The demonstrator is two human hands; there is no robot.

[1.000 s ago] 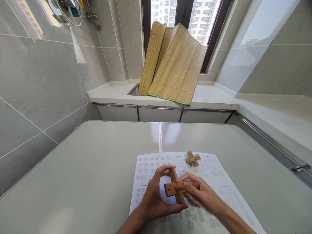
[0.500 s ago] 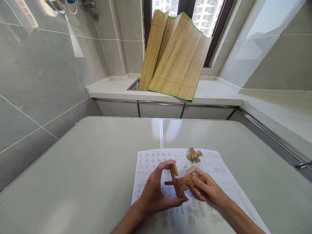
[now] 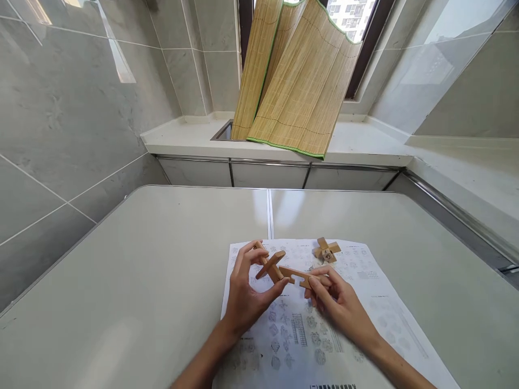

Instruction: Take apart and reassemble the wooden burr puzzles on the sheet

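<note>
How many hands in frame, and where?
2: the left hand, holding crossed wooden pieces, and the right hand, pinching a notched wooden piece beside them. Both are in plain view.

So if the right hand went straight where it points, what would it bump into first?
Probably the crossed wooden blocks in the left hand; the stick held by the right hand leads that way. Depth is unclear, so they may be touching.

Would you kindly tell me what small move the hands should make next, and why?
Perhaps the right hand should turn the notched piece until its notched edge faces the crossed pieces. The left hand holds those, and the notched piece points at them end-on, its notched edge towards the person.
</note>
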